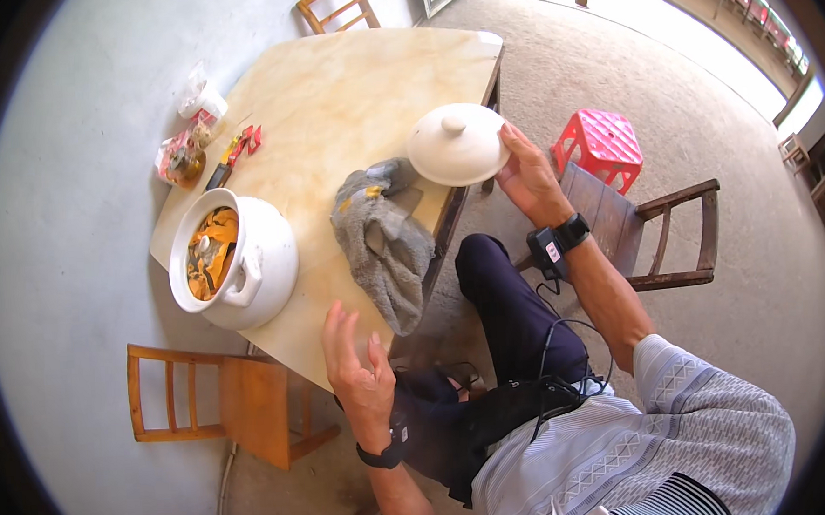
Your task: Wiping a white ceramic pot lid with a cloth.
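Observation:
My right hand (527,169) grips the right rim of a white domed lid (453,145) with a round knob, at the table's right edge. My left hand (361,381) is empty with its fingers apart, just off the table's near edge. Ahead and to the left of that hand stands a white two-handled pot (268,256), uncovered, with orange and dark pieces (214,252) inside; I cannot make out what they are. A crumpled grey towel (384,240) lies between the pot and the lid, partly hanging over the table edge.
The marbled tabletop (357,83) meets the wall on the left. By the wall are a jar (187,166), a white tub (205,104) and a black-handled item (219,176). Wooden chairs (252,396) stand around the table. A pink stool (602,140) is on the floor at right.

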`<state>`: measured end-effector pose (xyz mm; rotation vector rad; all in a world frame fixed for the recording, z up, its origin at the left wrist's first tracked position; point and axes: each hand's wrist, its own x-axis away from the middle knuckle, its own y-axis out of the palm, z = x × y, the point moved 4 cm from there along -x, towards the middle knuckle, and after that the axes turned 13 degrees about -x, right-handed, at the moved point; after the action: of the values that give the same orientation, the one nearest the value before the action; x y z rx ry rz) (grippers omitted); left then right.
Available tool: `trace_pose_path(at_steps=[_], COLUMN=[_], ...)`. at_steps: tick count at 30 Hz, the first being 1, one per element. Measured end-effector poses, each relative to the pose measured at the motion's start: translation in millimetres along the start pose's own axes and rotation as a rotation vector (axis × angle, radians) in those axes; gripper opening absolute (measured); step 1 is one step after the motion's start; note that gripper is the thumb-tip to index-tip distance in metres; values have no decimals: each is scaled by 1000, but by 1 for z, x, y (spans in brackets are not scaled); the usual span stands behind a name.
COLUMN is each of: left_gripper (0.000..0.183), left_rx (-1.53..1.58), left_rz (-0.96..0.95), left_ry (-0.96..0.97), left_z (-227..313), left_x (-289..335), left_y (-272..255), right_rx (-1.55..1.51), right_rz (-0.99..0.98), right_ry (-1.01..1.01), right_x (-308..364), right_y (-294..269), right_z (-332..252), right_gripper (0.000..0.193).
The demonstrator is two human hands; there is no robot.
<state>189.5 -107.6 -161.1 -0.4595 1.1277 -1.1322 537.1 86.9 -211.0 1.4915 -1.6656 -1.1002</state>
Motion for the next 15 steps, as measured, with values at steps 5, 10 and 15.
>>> trace_pose_path(at_steps=[5, 10, 15], left_gripper=[38, 36, 34], left_rx=[-8, -3, -15], left_rz=[9, 16, 20], left_ry=[-11, -15, -24], left_z=[3, 8, 8], left_x=[-1, -3, -2], left_y=[-1, -3, -3], right_rx=[-16, -20, -12], right_rz=[9, 9, 38], right_ry=[0, -13, -25], right_x=[-10, -18, -22], right_y=[-9, -15, -19], right_z=[3, 6, 8], right_gripper=[44, 45, 46])
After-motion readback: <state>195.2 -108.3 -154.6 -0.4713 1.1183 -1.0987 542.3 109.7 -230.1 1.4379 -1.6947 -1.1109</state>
